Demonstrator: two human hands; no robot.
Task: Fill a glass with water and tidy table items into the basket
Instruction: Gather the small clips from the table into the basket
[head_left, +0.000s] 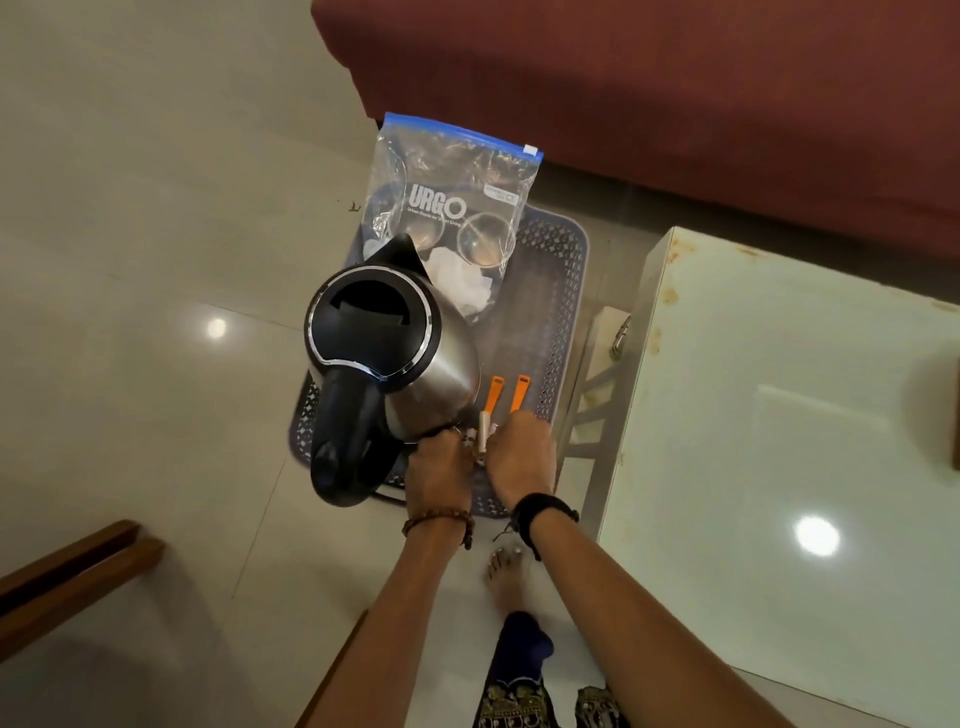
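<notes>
A perforated blue-grey plastic basket (563, 291) on the floor is occupied by a steel kettle with black lid (387, 358), a clear zip bag (457, 208) and two orange-handled tools (506, 397). These tools are gripped by the curled right hand (519, 449); whether anything is held by the curled left hand (439, 467) cannot be told.

sofa (649, 78): dark red, across top of view
floor (130, 182): pale glossy tiles w/ lamp glare spots
wood frame (67, 577): brown, bottom-left corner
bare foot (506, 577): on tiles, toes twd the top of view
trouser leg (519, 675): dark, patterned hem, bottom edge
</notes>
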